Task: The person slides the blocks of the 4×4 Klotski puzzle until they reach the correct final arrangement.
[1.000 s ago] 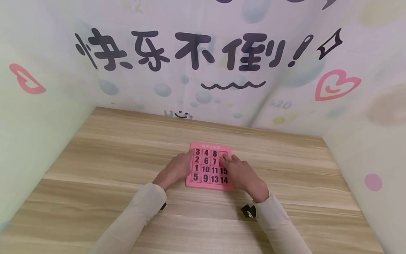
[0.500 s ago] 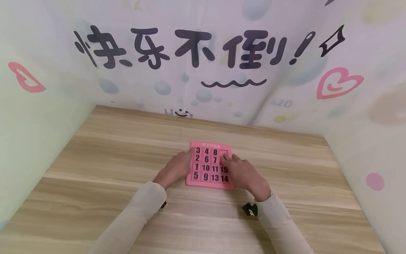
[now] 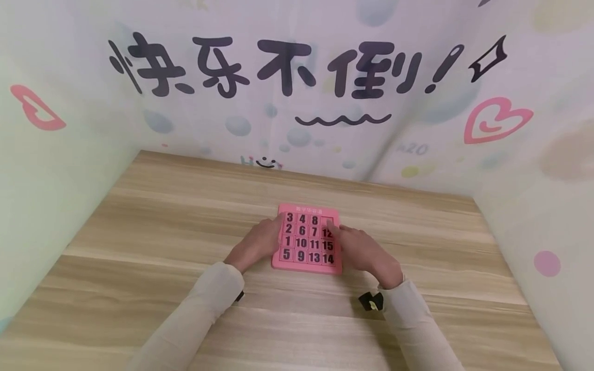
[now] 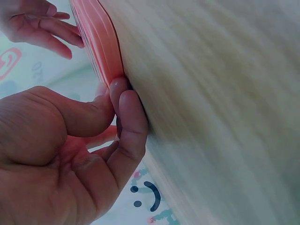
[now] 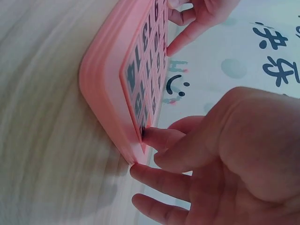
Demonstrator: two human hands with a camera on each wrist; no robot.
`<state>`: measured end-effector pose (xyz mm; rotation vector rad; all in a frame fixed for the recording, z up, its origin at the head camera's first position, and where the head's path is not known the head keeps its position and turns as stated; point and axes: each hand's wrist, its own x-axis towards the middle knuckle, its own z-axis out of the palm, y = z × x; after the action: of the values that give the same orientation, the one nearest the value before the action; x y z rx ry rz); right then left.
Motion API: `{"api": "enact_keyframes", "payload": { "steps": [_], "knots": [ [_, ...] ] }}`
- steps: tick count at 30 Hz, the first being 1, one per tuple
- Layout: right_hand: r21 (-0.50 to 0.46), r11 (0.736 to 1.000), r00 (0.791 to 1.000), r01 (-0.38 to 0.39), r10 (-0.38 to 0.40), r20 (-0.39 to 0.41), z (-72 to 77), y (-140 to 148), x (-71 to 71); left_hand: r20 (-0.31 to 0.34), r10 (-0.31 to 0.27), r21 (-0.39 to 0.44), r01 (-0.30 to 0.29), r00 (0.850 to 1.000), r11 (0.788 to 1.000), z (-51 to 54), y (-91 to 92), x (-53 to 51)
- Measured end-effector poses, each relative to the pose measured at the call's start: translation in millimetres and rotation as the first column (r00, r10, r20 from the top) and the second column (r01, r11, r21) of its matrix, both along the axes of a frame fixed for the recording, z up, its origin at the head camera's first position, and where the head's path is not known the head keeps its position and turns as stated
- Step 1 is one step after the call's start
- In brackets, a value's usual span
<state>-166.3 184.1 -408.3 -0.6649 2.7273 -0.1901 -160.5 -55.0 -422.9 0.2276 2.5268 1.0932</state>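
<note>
A pink number slide puzzle [image 3: 306, 267] lies in the middle of the table in the head view. Its top row reads 3, 4, 8, with the top right cell bare beside a fingertip. My left hand [image 3: 259, 241] pinches the puzzle's left edge; the left wrist view shows thumb and curled fingers at the frame's side [image 4: 104, 42]. My right hand [image 3: 364, 251] is at the right edge, with one finger touching near tile 12 [image 3: 327, 233]. In the right wrist view, another finger of that right hand [image 5: 220, 145] meets the frame's side while the rest extend loosely.
The wood-grain table [image 3: 176, 221] spreads around the puzzle. A printed cloth wall [image 3: 209, 118] with dark lettering rises behind it, and pale walls stand on both sides. A black bow [image 3: 371, 301] hangs at the right sleeve cuff.
My right hand has drawn slightly right and off the tiles, so tile 12 shows below the bare top right cell. My left hand keeps its hold. The head view has shifted slightly.
</note>
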Motion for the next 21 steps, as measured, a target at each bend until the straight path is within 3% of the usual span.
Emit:
{"api": "enact_keyframes", "payload": {
  "steps": [10, 17, 21],
  "knots": [
    [-0.058, 0.998, 1.000, 0.013, -0.011, 0.028, -1.1, 4, -3.6, 0.005, 0.009, 0.005, -0.009, 1.000, 1.000, -0.6, 0.5, -1.1],
    [-0.112, 0.994, 0.994, -0.008, -0.005, -0.112, -1.5, -3, -5.9, 0.004, 0.013, 0.015, -0.013, 1.000, 1.000, -0.7, -2.0, -0.2],
    [-0.103, 0.995, 0.991, 0.017, -0.030, -0.127, -0.5, -13, -9.4, -0.006, 0.008, 0.019, -0.008, 1.000, 1.000, -1.5, -1.8, 0.1]
  ]
}}
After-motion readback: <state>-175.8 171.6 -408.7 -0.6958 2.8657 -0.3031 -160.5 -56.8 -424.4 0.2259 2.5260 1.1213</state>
